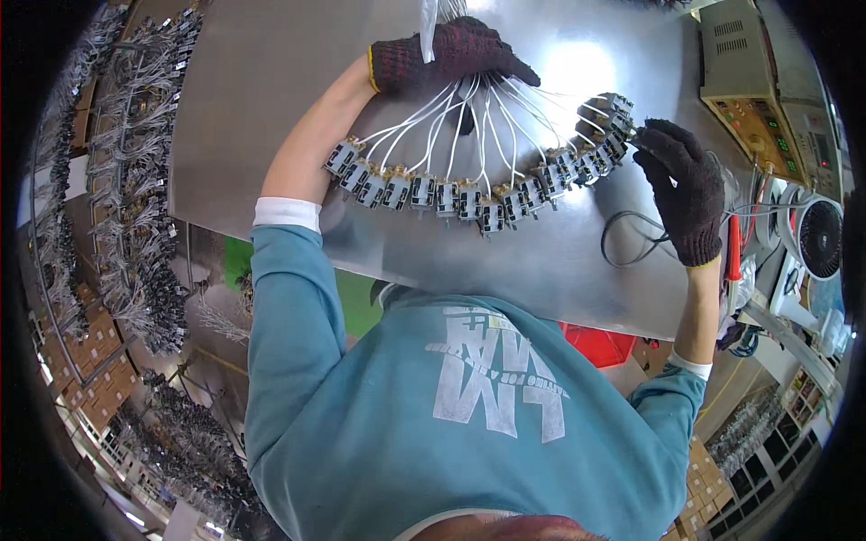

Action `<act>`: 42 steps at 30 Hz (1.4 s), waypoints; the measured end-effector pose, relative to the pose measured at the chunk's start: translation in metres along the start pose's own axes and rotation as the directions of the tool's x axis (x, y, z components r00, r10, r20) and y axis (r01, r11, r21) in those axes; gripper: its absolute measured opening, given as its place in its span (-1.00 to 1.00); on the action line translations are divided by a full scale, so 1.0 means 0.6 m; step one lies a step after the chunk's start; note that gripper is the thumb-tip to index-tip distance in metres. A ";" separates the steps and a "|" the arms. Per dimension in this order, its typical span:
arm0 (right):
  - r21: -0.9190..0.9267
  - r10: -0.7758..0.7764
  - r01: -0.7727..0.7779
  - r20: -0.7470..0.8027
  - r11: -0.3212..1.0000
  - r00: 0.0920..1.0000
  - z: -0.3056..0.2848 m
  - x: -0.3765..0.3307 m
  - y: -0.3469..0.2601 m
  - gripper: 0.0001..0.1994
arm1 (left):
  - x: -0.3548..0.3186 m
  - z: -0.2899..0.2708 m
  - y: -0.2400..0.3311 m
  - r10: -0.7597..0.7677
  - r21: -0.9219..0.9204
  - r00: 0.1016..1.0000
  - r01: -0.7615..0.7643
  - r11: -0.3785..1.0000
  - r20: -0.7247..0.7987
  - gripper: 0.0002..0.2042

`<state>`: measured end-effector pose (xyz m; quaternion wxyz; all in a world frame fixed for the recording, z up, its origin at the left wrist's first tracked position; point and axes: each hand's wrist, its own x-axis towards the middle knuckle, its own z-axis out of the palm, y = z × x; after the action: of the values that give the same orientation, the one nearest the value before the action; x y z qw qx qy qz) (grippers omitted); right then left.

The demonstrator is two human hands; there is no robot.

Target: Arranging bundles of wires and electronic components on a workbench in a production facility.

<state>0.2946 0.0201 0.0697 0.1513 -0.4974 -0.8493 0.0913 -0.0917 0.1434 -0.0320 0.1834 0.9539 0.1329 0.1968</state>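
My left hand (446,59), in a dark knitted glove with a yellow cuff, is closed around a bundle of white wires (487,126) at the far side of the metal table. Below it the wires fan out to a curved row of small grey-and-black switch-like blocks (446,197) with brass-coloured parts, lying on the table. My right hand (683,185), gloved alike, is at the right end of that row. Its fingers are bent and drawn together beside the end blocks (616,113); what they pinch is too small to make out. A strip of clear plastic (428,32) hangs by my left hand.
A thin dark cable (622,257) loops on the metal table (244,135) near my right wrist. Right of it stand a bench instrument (749,90) with green lights, a red-handled tool (733,248) and a small fan (819,234). Racks of hanging wire bundles (135,198) line the left.
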 end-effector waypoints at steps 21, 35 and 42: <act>-0.039 0.082 -0.086 -0.098 0.996 0.992 -0.001 -0.033 -0.047 -0.69 | 0.028 0.011 0.005 -0.078 -0.051 0.994 0.082 0.995 0.071 0.04; -0.087 0.051 -0.054 -0.031 0.995 0.998 -0.012 -0.045 -0.040 -0.72 | 0.054 0.020 0.003 -0.013 0.023 1.000 0.013 1.000 -0.008 -0.01; 0.301 0.242 -0.199 -0.112 0.933 0.964 -0.004 -0.061 -0.059 -0.73 | 0.061 0.017 0.006 -0.043 -0.021 0.999 0.044 0.999 0.026 -0.02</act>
<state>0.2832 -0.0294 0.0765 0.2727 -0.5679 -0.7522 0.1932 -0.0541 0.1490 -0.0269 0.1996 0.9512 0.1490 0.1819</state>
